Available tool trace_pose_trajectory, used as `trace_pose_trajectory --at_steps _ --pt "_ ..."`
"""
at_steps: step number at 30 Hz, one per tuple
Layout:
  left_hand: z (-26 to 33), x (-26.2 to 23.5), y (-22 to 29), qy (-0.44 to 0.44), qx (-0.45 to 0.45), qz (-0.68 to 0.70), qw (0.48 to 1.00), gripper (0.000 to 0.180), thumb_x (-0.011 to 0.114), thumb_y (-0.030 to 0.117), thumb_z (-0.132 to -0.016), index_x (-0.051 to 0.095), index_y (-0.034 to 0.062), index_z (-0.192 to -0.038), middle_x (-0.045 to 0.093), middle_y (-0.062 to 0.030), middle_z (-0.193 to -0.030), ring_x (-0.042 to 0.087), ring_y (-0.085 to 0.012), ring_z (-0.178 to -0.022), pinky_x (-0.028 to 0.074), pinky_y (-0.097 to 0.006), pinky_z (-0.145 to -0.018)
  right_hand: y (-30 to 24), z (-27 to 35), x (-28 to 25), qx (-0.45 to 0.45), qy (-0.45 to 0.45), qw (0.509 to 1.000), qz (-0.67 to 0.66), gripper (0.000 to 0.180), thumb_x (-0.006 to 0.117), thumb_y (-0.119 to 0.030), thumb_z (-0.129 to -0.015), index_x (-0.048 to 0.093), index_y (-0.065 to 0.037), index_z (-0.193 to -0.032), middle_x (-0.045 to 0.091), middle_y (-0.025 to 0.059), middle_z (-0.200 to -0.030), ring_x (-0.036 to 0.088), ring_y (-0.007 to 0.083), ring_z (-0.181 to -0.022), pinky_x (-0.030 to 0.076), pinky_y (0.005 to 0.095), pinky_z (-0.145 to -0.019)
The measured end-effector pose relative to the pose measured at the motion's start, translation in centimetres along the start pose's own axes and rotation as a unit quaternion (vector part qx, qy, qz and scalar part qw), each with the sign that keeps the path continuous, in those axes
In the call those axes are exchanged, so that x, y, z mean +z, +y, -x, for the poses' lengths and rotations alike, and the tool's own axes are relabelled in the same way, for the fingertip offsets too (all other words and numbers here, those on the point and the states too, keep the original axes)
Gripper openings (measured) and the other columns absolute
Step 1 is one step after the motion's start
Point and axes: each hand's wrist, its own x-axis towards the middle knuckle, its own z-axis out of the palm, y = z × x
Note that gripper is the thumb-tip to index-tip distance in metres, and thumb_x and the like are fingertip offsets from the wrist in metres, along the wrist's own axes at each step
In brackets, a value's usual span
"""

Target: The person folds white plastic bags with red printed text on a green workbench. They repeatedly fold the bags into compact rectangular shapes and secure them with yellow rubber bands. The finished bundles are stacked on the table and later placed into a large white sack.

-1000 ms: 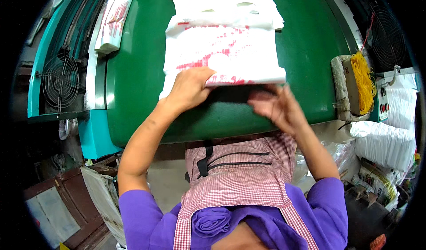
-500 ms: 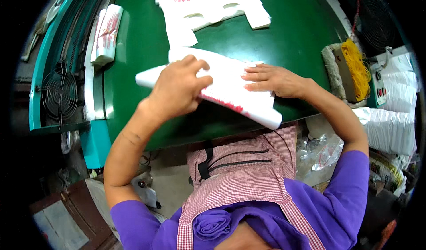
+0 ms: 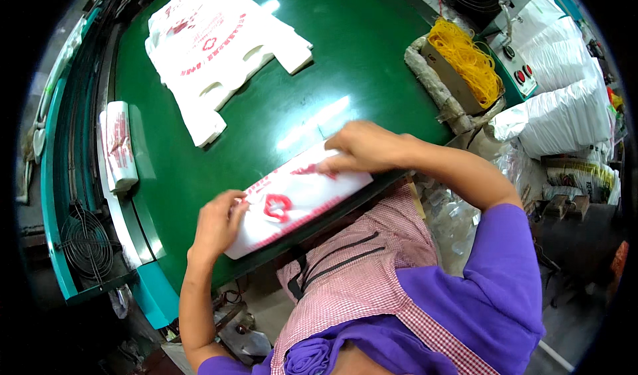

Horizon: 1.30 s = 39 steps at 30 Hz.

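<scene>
The green bench fills most of the frame, its surface running from the upper centre down to the near edge at the person's waist, with a teal rim along the left side. At the far right of the frame sit bulging white sacks, stacked against each other. In the upper left of the bench lies a flat stack of white plastic bags with red print, handles spread, well apart from the hands. Near the lower centre, right at the bench's near edge, lies the folded bundle of white bags with red print, set on a slant from lower left to upper right. The person's left hand is clamped on the bundle's lower left end, fingers curled over the top and thumb side against the edge, so that grip is closed on the bundle. The right hand presses flat on the upper right end, fingers laid over it; it bears down rather than pinches. In the upper right stands a box of yellow rubber bands, just beside the bench edge. On the left rim rests a small rolled pack of bags. Lower left, below the rim, a round wire fan guard shows.
</scene>
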Motion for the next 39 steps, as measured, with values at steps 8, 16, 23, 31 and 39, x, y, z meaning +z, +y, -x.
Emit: trace_pose_trajectory --at_steps 8,16,23,31,39 --pt "-4.5 2.8 2.4 0.048 0.126 -0.044 0.990 0.056 0.073 0.037 -0.075 0.056 0.0081 -0.120 0.063 -0.0171 -0.098 0.061 -0.0327 -0.091 0.049 -0.039 -0.078 7.0 2.7 -7.9 0.006 0.471 0.855 0.218 0.018 0.068 -0.019 -0.079 0.066 -0.008 -0.093 0.064 0.0118 -0.089 0.063 0.0302 -0.086 0.051 0.0405 -0.075" --pt "0.7 3.6 3.1 -0.009 0.054 0.175 0.983 0.037 0.071 0.023 -0.080 0.056 0.0014 -0.106 0.065 -0.0187 -0.092 0.065 -0.0283 -0.082 0.049 -0.035 -0.074 13.0 2.8 -14.2 0.068 0.477 0.800 0.358 0.018 0.062 -0.023 -0.087 0.065 -0.007 -0.092 0.063 0.0132 -0.085 0.062 0.0323 -0.080 0.049 0.0392 -0.067" --pt "0.8 3.4 0.1 0.196 0.059 0.558 0.804 0.055 0.068 0.023 -0.085 0.044 -0.0049 -0.127 0.058 -0.0142 -0.118 0.057 -0.0183 -0.106 0.045 -0.033 -0.092 4.1 -8.7 -10.2 0.025 0.453 0.873 0.179 0.023 0.062 -0.026 -0.087 0.067 -0.004 -0.090 0.066 0.0112 -0.082 0.065 0.0250 -0.075 0.051 0.0355 -0.067" --pt "-3.5 2.3 5.6 0.116 0.165 0.727 0.657 0.048 0.074 0.019 -0.081 0.053 0.0045 -0.122 0.063 -0.0073 -0.115 0.060 -0.0188 -0.105 0.048 -0.035 -0.093 -3.9 -2.9 1.0 -0.168 0.263 0.864 -0.394 0.012 0.056 -0.013 -0.089 0.060 -0.002 -0.091 0.066 0.0137 -0.092 0.064 0.0279 -0.085 0.051 0.0356 -0.078" --pt "-0.9 0.8 2.6 0.057 0.070 0.433 0.897 0.055 0.075 0.004 -0.069 0.053 0.0059 -0.120 0.058 -0.0035 -0.097 0.057 -0.0123 -0.091 0.046 -0.028 -0.083 -3.3 1.0 -2.4 -0.314 0.069 0.750 -0.577 0.021 0.051 -0.022 -0.094 0.055 -0.003 -0.087 0.056 0.0286 -0.119 0.069 0.0242 -0.078 0.049 0.0252 -0.057"
